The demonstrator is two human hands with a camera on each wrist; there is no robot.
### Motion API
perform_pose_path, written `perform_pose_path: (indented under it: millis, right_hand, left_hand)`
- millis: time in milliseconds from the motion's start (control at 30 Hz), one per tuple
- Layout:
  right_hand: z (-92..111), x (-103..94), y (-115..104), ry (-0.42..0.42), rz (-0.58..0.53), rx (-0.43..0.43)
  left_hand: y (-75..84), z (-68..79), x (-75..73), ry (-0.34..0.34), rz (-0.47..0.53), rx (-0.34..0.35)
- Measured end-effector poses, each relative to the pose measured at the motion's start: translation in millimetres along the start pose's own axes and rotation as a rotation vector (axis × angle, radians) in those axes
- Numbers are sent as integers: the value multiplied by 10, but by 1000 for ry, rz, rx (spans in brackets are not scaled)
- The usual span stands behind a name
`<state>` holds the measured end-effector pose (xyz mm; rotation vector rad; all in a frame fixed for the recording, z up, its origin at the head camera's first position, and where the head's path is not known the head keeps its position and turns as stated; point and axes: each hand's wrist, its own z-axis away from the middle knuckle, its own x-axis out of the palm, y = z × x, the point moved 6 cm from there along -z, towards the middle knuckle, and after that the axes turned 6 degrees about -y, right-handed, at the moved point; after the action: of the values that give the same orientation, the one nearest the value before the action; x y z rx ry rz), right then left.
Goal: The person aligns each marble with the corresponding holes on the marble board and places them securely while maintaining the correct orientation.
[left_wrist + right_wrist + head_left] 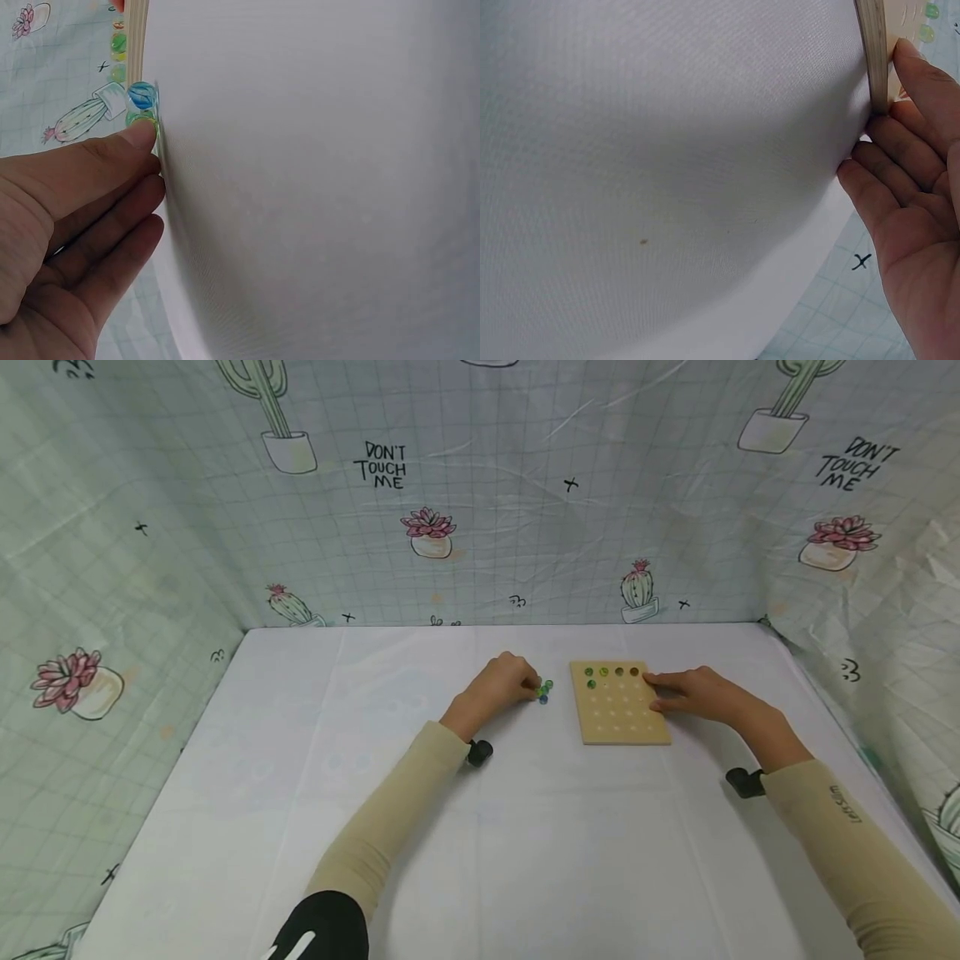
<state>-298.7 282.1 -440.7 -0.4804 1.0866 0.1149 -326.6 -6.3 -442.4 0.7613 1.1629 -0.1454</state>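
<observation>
A square wooden board (pixel 624 727) with rows of small hollows lies flat on the table. Several green, yellow and brown marbles (pixel 603 672) sit along its far row, and one green marble (pixel 592 684) is in the row below. To the board's left, my left hand (pixel 501 687) pinches a green-yellow marble (pixel 139 117) between thumb and fingers, partly hidden by the thumb. Close by are a few loose marbles (pixel 549 684), including a blue swirled marble (pixel 141 95). My right hand (pixel 701 692) holds the board's right edge, thumb on top, the other fingers at its side.
White cloth covers the table (pixel 360 710). A hanging sheet (pixel 510 543) with cactus prints and lettering rises behind the far edge and at both sides. Each wrist wears a small black camera, such as the wrist camera (pixel 480 752) on the left.
</observation>
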Motion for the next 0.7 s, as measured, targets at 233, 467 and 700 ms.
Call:
perform_pose_path:
  millis: [233, 467, 700]
  right_hand:
    - [0, 11, 11, 5, -2, 5]
    - [5, 17, 2, -11, -11, 20]
    - [12, -7, -18, -10, -9, 15]
  left_hand:
    - [61, 14, 1, 13, -51, 41]
    - [62, 42, -8, 27, -55, 44]
    - [32, 70, -15, 38, -40, 11]
